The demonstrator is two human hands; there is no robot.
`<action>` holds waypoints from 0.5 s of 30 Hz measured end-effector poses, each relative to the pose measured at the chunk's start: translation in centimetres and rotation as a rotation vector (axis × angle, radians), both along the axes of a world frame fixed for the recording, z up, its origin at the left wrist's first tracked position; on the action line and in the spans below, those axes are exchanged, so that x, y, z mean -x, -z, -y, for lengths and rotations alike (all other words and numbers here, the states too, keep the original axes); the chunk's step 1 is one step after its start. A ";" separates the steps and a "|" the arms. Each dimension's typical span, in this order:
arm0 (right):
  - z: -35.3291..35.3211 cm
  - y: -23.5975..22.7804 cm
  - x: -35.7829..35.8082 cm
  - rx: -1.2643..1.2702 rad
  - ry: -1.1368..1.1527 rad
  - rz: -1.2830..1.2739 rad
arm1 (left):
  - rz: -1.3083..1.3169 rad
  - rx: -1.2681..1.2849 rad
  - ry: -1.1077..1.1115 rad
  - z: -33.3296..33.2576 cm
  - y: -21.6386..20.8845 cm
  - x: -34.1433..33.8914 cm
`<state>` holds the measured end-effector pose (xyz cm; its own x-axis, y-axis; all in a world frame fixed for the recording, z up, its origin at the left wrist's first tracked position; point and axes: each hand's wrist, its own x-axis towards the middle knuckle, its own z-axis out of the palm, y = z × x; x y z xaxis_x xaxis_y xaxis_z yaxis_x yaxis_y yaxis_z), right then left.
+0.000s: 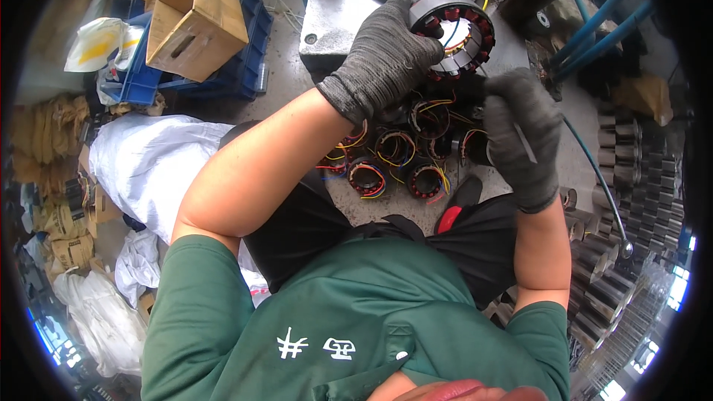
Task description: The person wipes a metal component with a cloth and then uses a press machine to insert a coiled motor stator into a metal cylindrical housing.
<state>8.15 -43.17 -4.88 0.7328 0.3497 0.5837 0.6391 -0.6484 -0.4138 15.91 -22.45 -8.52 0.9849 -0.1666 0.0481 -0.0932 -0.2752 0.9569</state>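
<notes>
My left hand [390,56], in a dark grey knit glove, is closed around the left side of a motor stator [475,16]. This ring has a metal outer rim and dark red windings inside, and is tilted so its opening shows. A blue and a yellow wire rise from behind it. To the right and just below the stator, my right hand [523,137], gloved alike and blurred by motion, has its fingers curled. A thin pale strip shows across that hand; I cannot make out what it is. Several wired stators [368,178] stand on the floor beneath.
A grey metal machine base [327,30] stands ahead. A lever rod [598,167] with a ball end slopes down at the right, before stacked metal cylinders [653,186]. At the left are a cardboard box [197,30] on blue crates [252,37] and a white sack [148,163].
</notes>
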 end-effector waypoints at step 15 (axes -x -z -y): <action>2.5 1.7 -1.5 -0.412 0.170 -0.180 | -0.419 0.830 0.193 0.4 -0.7 0.5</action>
<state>9.67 -45.68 -6.62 0.8614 -0.0174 0.5076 0.4333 -0.4964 -0.7522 15.45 -22.85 -7.87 0.9080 -0.3993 -0.1269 0.3290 0.4920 0.8060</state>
